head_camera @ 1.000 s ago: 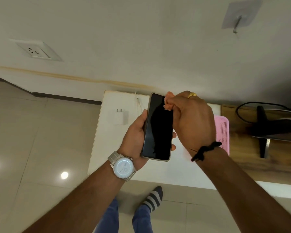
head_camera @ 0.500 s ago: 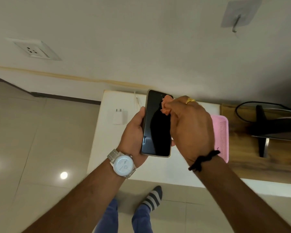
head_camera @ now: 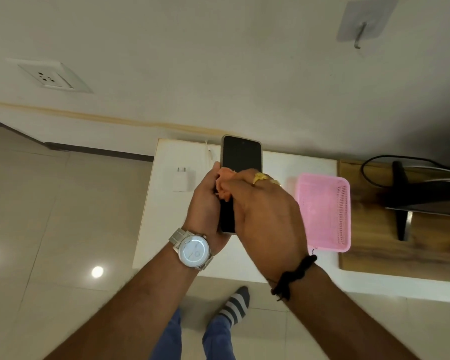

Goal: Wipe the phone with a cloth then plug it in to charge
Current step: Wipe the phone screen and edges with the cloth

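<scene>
**Cloth meets screen as phone gets a wipe above the counter**

A wall socket (head_camera: 51,77) sits high on the far left, well apart from the work. On the white counter (head_camera: 164,216), a white charger plug (head_camera: 183,179) lies flat, with a pale cable (head_camera: 210,154) trailing just beside it toward the wall. To its right, the left hand (head_camera: 205,206), a silver watch (head_camera: 194,250) on its wrist, is clenched around the lower half of a dark phone (head_camera: 240,155), held upright above the counter with the screen facing the camera. The right hand (head_camera: 264,216), wearing a gold ring (head_camera: 260,177) and a black wrist thread (head_camera: 294,276), is closed on a bunched orange cloth (head_camera: 225,181) and presses it against the middle of the screen. Farther right, a pink basket (head_camera: 325,211) rests on the counter near a wooden board (head_camera: 369,229).

The phone looks rigid, light and smooth-faced, likely slippery and prone to cracking if dropped; a hold along its long edges, as the left hand has it, seems safest. The cloth is soft and crumples freely, so any pinch will serve. Wiping appears under way; charging is not yet begun, and the cable's connector end cannot be made out.
</scene>
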`<action>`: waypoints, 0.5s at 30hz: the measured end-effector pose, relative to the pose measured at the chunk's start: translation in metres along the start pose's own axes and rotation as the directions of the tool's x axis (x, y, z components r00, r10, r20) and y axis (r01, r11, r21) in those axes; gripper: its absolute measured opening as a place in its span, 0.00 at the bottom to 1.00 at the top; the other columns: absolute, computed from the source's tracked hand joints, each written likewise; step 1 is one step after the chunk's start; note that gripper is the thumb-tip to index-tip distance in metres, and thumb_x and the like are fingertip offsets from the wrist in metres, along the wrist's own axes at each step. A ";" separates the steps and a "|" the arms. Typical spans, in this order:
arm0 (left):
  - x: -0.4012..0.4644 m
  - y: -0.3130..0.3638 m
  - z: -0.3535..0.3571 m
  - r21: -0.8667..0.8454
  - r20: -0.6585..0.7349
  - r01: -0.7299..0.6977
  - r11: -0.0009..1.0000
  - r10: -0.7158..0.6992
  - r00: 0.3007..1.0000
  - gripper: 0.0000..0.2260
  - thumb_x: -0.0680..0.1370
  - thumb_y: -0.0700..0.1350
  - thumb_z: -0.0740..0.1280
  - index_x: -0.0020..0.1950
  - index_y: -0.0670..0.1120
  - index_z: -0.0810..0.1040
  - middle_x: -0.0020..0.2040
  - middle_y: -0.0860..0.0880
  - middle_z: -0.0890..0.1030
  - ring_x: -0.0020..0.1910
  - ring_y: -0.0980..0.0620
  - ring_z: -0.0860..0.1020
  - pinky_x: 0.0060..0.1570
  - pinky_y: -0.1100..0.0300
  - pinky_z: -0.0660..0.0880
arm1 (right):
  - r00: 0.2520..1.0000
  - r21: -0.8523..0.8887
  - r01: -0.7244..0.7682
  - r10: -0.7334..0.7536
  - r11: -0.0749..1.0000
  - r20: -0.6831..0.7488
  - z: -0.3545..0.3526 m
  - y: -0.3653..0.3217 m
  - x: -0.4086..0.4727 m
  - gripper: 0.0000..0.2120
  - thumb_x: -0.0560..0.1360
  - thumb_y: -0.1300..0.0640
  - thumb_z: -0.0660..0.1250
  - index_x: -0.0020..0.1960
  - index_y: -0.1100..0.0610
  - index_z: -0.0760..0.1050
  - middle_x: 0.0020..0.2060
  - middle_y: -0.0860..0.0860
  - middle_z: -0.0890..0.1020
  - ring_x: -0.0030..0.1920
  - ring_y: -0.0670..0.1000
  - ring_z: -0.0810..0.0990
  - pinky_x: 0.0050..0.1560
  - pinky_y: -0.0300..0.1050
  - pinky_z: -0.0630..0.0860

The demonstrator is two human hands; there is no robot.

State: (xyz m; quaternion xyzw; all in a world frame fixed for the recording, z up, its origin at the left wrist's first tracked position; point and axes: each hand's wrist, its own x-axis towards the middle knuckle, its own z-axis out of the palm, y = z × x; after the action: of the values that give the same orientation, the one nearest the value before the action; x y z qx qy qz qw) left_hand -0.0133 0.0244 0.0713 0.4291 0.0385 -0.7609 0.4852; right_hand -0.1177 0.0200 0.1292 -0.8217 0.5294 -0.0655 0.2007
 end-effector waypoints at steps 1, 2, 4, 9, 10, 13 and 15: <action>0.000 0.001 -0.002 -0.011 -0.004 -0.003 1.000 0.003 1.000 0.22 0.82 0.63 0.60 0.56 0.47 0.83 0.59 0.43 0.82 0.60 0.41 0.82 0.65 0.45 0.76 | 0.999 0.022 0.010 -0.009 1.000 -0.032 -0.003 0.008 -0.001 0.13 0.78 0.52 0.59 0.56 0.51 0.80 0.49 0.50 0.83 0.47 0.52 0.82 0.51 0.46 0.81; -0.001 0.002 -0.002 -0.028 -0.004 -0.007 1.000 0.007 1.000 0.24 0.82 0.63 0.60 0.60 0.46 0.85 0.61 0.42 0.84 0.60 0.41 0.83 0.63 0.45 0.78 | 0.998 0.049 -0.012 0.015 0.999 -0.061 -0.006 0.017 -0.003 0.13 0.78 0.54 0.61 0.56 0.52 0.81 0.49 0.51 0.83 0.47 0.53 0.82 0.50 0.45 0.80; 0.000 0.000 -0.003 -0.041 -0.001 -0.008 0.999 0.008 1.000 0.26 0.82 0.63 0.59 0.62 0.46 0.85 0.63 0.42 0.84 0.62 0.41 0.83 0.64 0.45 0.78 | 0.993 0.073 -0.088 0.093 0.993 -0.072 -0.011 0.028 -0.007 0.11 0.79 0.57 0.63 0.58 0.53 0.81 0.49 0.50 0.83 0.48 0.53 0.82 0.49 0.43 0.77; 0.005 -0.006 -0.004 0.020 0.004 0.025 0.999 -0.026 1.000 0.20 0.80 0.65 0.61 0.46 0.48 0.75 0.52 0.42 0.72 0.61 0.40 0.70 0.76 0.44 0.63 | 0.998 0.057 0.014 -0.017 0.998 0.055 0.000 -0.003 -0.015 0.23 0.78 0.49 0.51 0.66 0.51 0.77 0.55 0.50 0.82 0.53 0.53 0.81 0.53 0.49 0.81; 0.005 -0.005 -0.005 -0.004 0.009 0.018 1.000 -0.018 1.000 0.21 0.80 0.65 0.61 0.48 0.47 0.77 0.54 0.41 0.74 0.62 0.40 0.72 0.76 0.44 0.63 | 0.999 0.049 0.020 -0.022 0.999 0.038 -0.004 0.004 -0.014 0.22 0.78 0.50 0.52 0.65 0.52 0.78 0.55 0.51 0.82 0.52 0.53 0.81 0.52 0.49 0.82; 0.005 -0.003 -0.004 -0.049 0.030 -0.009 0.999 0.011 1.000 0.25 0.82 0.64 0.58 0.60 0.46 0.85 0.61 0.42 0.83 0.62 0.40 0.81 0.67 0.44 0.76 | 0.995 0.041 -0.061 0.064 0.997 -0.076 -0.010 0.025 -0.017 0.13 0.79 0.54 0.61 0.58 0.55 0.81 0.46 0.53 0.84 0.44 0.55 0.83 0.46 0.43 0.77; 0.006 -0.004 -0.001 -0.013 0.020 -0.021 1.000 0.021 1.000 0.26 0.82 0.64 0.59 0.61 0.46 0.85 0.61 0.40 0.84 0.58 0.41 0.84 0.64 0.45 0.78 | 0.992 0.017 -0.070 0.072 0.997 -0.109 -0.003 0.017 -0.022 0.13 0.78 0.56 0.60 0.57 0.55 0.81 0.45 0.52 0.84 0.43 0.54 0.83 0.44 0.44 0.79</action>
State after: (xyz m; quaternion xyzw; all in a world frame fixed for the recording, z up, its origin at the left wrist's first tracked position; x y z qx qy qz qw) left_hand -0.0163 0.0230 0.0649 0.4186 0.0340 -0.7599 0.4962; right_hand -0.1422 0.0326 0.1277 -0.7962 0.5680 -0.1065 0.1790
